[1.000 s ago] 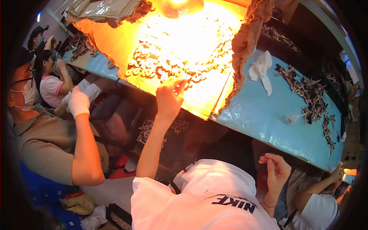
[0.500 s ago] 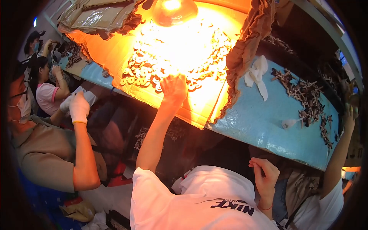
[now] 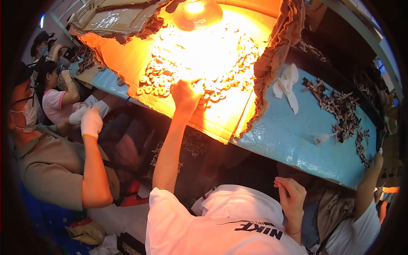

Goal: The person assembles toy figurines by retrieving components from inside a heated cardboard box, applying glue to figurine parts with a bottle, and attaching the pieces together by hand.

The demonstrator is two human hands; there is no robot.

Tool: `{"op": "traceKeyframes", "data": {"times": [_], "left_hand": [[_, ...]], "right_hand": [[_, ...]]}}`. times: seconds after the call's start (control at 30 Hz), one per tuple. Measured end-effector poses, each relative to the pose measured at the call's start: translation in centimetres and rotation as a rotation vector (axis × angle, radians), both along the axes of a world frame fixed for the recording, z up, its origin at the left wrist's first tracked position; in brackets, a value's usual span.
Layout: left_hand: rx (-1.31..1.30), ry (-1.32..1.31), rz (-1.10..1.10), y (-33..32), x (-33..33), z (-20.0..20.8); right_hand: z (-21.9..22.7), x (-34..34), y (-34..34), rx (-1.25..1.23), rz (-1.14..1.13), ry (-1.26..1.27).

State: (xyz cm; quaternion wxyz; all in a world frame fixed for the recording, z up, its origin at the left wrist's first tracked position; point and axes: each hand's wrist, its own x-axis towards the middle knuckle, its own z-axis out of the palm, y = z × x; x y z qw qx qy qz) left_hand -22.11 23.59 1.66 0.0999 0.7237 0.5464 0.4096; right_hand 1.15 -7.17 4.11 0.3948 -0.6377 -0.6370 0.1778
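My left hand [image 3: 186, 97] reaches forward to the near edge of a pile of small ring-shaped pieces [image 3: 155, 80]. Its fingers are curled in among the pieces, and strong glare hides what they hold. The pile lies on a cardboard sheet [image 3: 117, 63], directly under a glowing lamp [image 3: 197, 17]. Close to my white shirt [image 3: 238, 204], my right hand [image 3: 291, 194] is raised off the table with fingers bent and thumb near the fingertips. Whether anything small is pinched there I cannot make out.
Torn cardboard walls [image 3: 272, 63] flank the pile. On the blue tabletop [image 3: 289, 136] to the right lie a white glove [image 3: 287, 87] and a heap of dark scraps [image 3: 335, 106]. A co-worker's gloved hand [image 3: 91, 122] is at left; another person's arm [image 3: 369, 182] is at far right.
My left hand has shifted slightly within the near edge of the pile, its fingers more curled. My right hand stays almost still. The far-right person's hand has come down and nearer.
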Motion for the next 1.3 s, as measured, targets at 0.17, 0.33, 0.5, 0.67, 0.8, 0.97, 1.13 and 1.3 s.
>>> {"op": "traceKeyframes", "data": {"times": [0.17, 0.33, 0.5, 0.67, 0.8, 0.97, 1.13, 1.3], "left_hand": [[-0.387, -0.682, -0.217, -2.0, -0.1, 2.2], [-0.496, -0.899, -0.251, -2.8, -1.1, 1.3], [-0.435, -0.813, -0.185, -5.4, -1.7, 2.3], [-0.612, -0.679, -0.387, -12.3, 1.8, 3.4], [-0.672, -0.644, -0.6, -17.1, 3.6, 2.0], [-0.729, -0.735, -0.793, -17.5, 10.9, 0.9], [-0.18, -0.079, -0.699, -14.9, 16.5, -1.2], [0.222, 0.391, -0.635, -13.6, 18.4, -1.2]], "right_hand": [[-0.2, 0.2, 0.0, -0.003, 0.003, -0.025], [-0.6, -0.2, 0.2, 0.013, 0.032, -0.027], [-1.0, -0.8, -0.3, 0.028, 0.096, -0.072], [-1.5, 0.7, -0.8, -0.005, 0.05, -0.116], [-1.9, 1.0, -0.9, 0.059, 0.086, -0.181], [-1.9, 2.1, -1.7, 0.064, 0.062, -0.231], [-1.8, 5.9, -3.1, 0.093, -0.031, -0.198], [-0.1, 11.9, -3.3, 0.181, -0.266, -0.18]]}}
